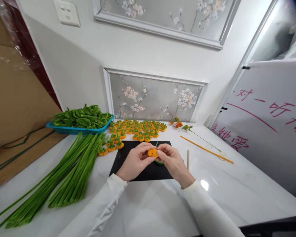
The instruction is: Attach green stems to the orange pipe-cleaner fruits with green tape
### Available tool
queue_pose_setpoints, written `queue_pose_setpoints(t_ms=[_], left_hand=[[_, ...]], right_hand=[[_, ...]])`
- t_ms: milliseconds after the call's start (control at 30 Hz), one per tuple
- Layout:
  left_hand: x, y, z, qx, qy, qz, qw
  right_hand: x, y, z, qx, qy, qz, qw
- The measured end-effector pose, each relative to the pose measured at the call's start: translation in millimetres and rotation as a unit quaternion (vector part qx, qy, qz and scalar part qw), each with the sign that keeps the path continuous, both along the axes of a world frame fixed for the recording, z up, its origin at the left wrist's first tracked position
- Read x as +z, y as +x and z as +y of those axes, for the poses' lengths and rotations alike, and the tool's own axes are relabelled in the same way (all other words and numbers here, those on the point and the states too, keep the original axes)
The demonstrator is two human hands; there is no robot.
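Between the fingertips of both hands is a small orange fuzzy pumpkin (pixel 152 152), its green stem poking up behind. My left hand (pixel 137 160) pinches it from the left, and my right hand (pixel 171 161) pinches its right side. Both are held above a black mat (pixel 124 166) on the white table. Under my right fingers part of a round green object (pixel 159 162) shows; the rest is hidden. Behind the mat stand many similar orange pumpkins (pixel 141 137) with green tops, several of them near the mat's left edge.
Left of the mat lies a bundle of green pipe cleaners (pixel 71 177). A blue tray (pixel 71 130) holds curled green pieces. To the right are an orange pipe cleaner (pixel 207 149), a thin stick (pixel 188 160) and a green-stemmed piece (pixel 187 127). The wall (pixel 76 59) bounds the back.
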State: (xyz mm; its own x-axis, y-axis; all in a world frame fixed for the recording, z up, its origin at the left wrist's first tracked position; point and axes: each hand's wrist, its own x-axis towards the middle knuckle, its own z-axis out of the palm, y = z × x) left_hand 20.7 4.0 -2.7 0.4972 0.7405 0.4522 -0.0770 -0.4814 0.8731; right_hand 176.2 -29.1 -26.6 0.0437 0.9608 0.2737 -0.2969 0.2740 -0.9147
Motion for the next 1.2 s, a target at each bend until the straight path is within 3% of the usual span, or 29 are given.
queue_pose_setpoints(t_ms=[367, 533, 700, 900, 1067, 1200], left_hand=[[2.4, 1, -3, -0.038, -0.037, -0.011, 0.999], [5.0, -1, -2, -0.004, -0.031, -0.006, 0.999], [1.9, 0, -3, -0.036, -0.016, 0.002, 0.999], [-0.9, 2, -3, -0.029, -0.005, -0.004, 1.0], [3.6, 2, -6, -0.037, -0.054, -0.007, 0.998], [5.5, 0, -6, -0.031, -0.086, -0.028, 0.995]], right_hand=[[-0.1, 3, 0, 0.068, -0.025, 0.102, 0.992], [-3.3, 2, 0, 0.072, -0.023, 0.099, 0.992], [-8.2, -1, 3, 0.075, -0.011, 0.115, 0.99], [-12.2, -3, 5, 0.064, 0.003, 0.103, 0.993], [-8.9, 2, 5, 0.055, -0.005, 0.085, 0.995], [-7.1, 8, 5, 0.046, 0.036, 0.069, 0.996]])
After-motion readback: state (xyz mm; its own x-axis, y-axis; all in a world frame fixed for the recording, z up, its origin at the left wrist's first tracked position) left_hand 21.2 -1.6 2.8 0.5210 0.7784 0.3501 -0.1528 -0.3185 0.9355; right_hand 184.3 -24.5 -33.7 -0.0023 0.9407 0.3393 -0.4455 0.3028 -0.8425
